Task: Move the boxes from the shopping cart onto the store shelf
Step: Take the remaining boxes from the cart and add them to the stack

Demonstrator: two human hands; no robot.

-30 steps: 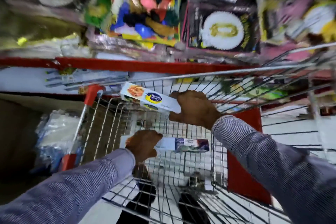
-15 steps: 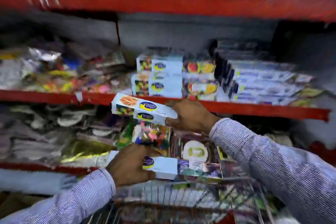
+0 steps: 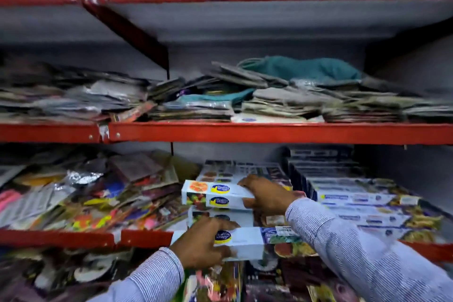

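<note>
Right hand (image 3: 266, 195) is closed over the near end of a long white box (image 3: 215, 194), fingers on top and thumb underneath, setting it onto a stack of like boxes (image 3: 220, 216) on the store shelf (image 3: 144, 238). Below and toward the person, the left hand (image 3: 204, 244) wraps the left end of a second box (image 3: 245, 243), held level in front of the shelf's red lip and not yet on it. Both boxes look like light, stiff cardboard cartons, long and narrow with glossy printed faces; I judge they will slide easily on one another, so an end grip with the thumb beneath and fingers across the top suits them, though a hard squeeze could dent the thin walls. Just beyond the right hand lie more flat cartons, and to its right a row of purple-and-white boxes (image 3: 362, 206) fills the same shelf. To the left of both hands a loose heap of colourful packets (image 3: 85, 201) crowds the boards. Above the hands, the next shelf up carries blurred grey stacks of packets (image 3: 282, 100) with a teal bundle (image 3: 301, 68) on top. The shopping cart is not in view.
</note>
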